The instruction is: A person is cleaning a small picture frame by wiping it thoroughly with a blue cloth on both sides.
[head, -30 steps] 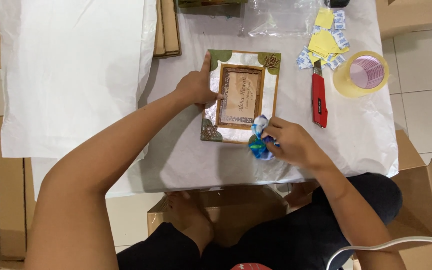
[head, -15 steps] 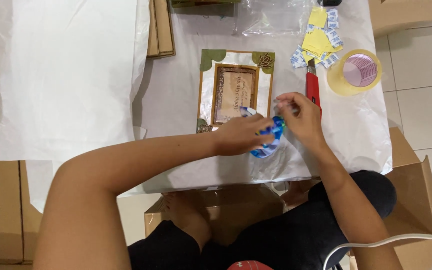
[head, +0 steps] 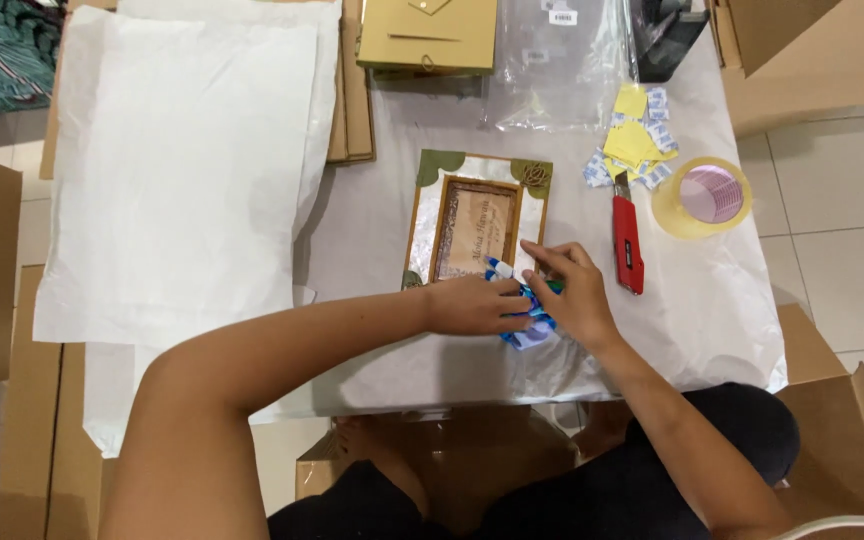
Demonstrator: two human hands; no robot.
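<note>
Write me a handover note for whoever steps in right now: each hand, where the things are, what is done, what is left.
Left hand: on the blue-and-white packet, pinching it from the left.
Right hand: on the same packet from the right, fingertips at its top edge.
Packet lies at the lower right corner of the framed plaque, which lies flat on the white paper sheet.
Red box cutter and tape roll sit to the right, untouched; yellow and blue slips above them.
Done: plaque laid out on the paper.
Left: plaque is unwrapped; whether the packet is open cannot be told.
</note>
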